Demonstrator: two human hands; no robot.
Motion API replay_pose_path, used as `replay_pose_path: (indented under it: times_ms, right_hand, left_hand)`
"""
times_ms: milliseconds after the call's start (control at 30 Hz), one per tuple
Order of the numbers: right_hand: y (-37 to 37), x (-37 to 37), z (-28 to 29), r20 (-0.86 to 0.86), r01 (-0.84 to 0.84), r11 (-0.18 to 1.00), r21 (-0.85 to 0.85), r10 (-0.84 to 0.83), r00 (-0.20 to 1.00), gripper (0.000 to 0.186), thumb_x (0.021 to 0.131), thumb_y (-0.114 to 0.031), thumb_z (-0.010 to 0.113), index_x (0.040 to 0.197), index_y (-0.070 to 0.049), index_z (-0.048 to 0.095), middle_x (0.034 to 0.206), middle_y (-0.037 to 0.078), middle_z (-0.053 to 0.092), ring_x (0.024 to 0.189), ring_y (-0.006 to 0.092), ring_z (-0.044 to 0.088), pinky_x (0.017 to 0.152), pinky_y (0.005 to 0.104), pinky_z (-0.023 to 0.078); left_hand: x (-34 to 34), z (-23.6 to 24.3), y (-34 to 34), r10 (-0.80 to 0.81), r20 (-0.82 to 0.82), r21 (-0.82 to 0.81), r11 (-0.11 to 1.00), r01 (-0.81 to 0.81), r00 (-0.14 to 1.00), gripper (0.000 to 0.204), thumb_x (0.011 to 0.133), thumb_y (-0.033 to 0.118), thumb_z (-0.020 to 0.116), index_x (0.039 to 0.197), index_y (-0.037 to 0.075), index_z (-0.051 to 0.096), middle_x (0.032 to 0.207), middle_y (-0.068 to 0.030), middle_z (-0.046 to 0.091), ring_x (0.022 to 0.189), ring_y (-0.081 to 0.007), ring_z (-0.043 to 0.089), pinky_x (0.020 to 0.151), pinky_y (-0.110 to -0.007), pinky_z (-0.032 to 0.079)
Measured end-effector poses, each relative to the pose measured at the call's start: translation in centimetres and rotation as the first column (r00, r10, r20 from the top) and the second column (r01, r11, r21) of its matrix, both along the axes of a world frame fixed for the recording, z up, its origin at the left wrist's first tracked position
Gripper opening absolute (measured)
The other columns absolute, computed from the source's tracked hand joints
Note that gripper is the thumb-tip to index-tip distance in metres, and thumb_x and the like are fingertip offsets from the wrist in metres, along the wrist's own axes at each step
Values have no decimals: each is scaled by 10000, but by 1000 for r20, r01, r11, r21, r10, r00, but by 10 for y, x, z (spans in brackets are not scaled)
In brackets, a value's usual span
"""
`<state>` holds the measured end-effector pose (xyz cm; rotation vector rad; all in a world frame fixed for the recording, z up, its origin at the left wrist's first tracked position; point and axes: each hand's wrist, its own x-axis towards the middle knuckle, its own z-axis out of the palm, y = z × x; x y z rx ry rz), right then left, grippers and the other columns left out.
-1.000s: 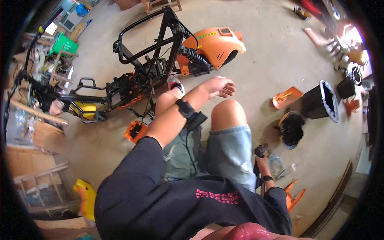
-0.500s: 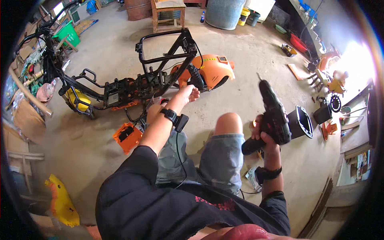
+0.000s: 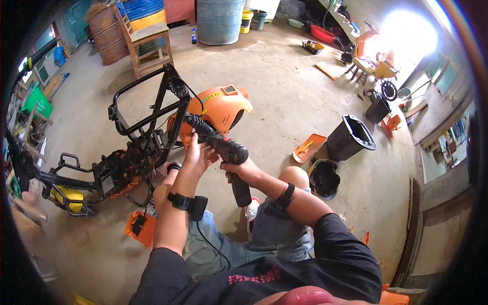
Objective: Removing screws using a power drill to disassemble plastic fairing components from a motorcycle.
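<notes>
My right hand (image 3: 245, 170) is wrapped round the grip of a black cordless drill (image 3: 226, 147). Its nose points up and left toward the rear of a black scooter frame (image 3: 165, 104), close by the shock absorber. Just under the drill's front is my left hand (image 3: 199, 156), fingers apart and raised; whether they touch the drill or the frame is hard to see. Beyond the drill sits an orange rear fender (image 3: 216, 109) over a tyre. The drill's tip is lost against the dark parts.
An orange panel (image 3: 309, 147), a black bin-shaped part (image 3: 351, 138) and a round black shell (image 3: 324, 179) lie to my right. Another orange piece (image 3: 141, 229) is by my left leg. A wooden chair (image 3: 147, 43) and a blue drum (image 3: 219, 23) stand at the back.
My right hand has brought the drill from the right across to the scooter frame. My left hand has moved beside the drill's front, its fingers spreading. The view has turned rightward.
</notes>
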<state>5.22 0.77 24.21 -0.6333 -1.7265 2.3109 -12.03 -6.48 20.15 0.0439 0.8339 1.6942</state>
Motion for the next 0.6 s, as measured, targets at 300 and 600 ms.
replay_pose_path:
  times_ms: [300,600]
  right_hand:
    - [19,-26,-34,42,-100,995,19,99,994,287,727,-60,640,993,-47,532,664,31,543,523,144,558,480,312,481]
    - [27,-29,-44,13,-185,973,140,185,983,620,726,-44,634,1282,-142,379,810,41,558,563,146,561,515,319,495]
  left_hand:
    - [-12,-27,39,180,-138,-280,936,-212,974,206,830,242,535,968,93,566,822,-62,626,643,-219,623,618,-374,519]
    - [0,-31,61,323,-197,-323,870,-372,926,174,722,157,585,876,88,543,747,-24,518,634,-174,528,605,-326,465]
